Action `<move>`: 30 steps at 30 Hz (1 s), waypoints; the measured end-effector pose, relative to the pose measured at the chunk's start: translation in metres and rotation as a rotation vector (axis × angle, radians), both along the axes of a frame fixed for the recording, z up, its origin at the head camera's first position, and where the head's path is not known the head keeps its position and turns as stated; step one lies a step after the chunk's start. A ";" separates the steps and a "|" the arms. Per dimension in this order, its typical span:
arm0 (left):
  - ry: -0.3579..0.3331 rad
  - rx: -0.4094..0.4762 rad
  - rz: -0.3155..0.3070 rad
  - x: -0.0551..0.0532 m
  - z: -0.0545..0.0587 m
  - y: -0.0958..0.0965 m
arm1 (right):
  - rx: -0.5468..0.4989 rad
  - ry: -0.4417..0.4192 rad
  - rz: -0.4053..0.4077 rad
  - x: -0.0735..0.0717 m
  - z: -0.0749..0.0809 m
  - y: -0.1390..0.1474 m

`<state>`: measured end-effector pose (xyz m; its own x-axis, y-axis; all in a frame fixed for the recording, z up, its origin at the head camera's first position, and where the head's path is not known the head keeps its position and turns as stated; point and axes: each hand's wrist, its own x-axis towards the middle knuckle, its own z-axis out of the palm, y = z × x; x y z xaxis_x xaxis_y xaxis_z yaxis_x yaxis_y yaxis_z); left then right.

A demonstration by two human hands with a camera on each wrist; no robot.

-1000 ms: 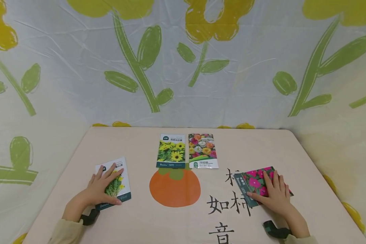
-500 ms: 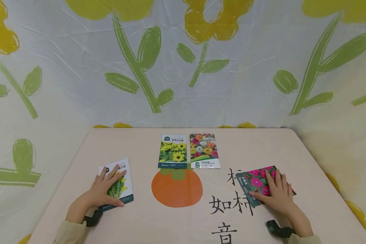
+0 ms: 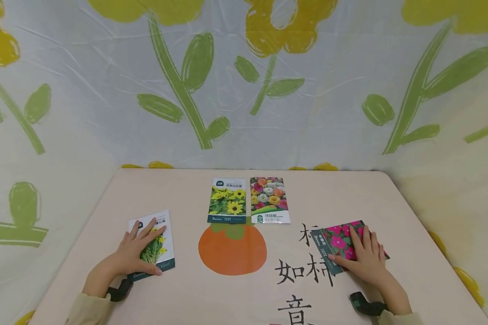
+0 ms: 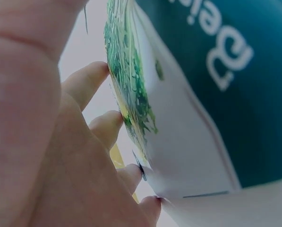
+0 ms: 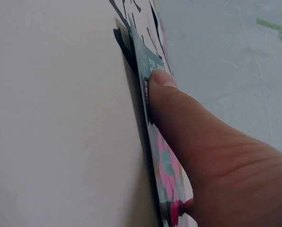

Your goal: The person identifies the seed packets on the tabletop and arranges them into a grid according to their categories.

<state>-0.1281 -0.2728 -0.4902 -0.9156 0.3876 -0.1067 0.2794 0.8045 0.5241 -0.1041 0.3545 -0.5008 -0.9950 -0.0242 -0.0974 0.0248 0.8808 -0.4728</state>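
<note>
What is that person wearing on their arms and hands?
The left hand and right hand are bare, with no gloves. The left sleeve and right sleeve are plain beige and stop short of the hands. By each wrist is a bent black gadget: a left gadget and a right gadget. I see no cables.

Head view shifted slightly, table (image 3: pixel 195 298) framed further left

head: above, forward-down | wrists: close, low | shared with head: hands (image 3: pixel 133 253) (image 3: pixel 368 262)
</note>
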 end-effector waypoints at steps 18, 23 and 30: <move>-0.004 -0.003 -0.033 -0.002 0.001 0.009 | -0.004 0.030 -0.008 0.001 -0.008 0.006; -0.012 -0.013 -0.030 0.000 0.001 0.010 | 0.015 -0.007 -0.009 -0.001 -0.003 0.004; -0.026 -0.009 -0.032 0.003 0.006 0.014 | 0.017 -0.002 0.000 -0.002 -0.001 0.001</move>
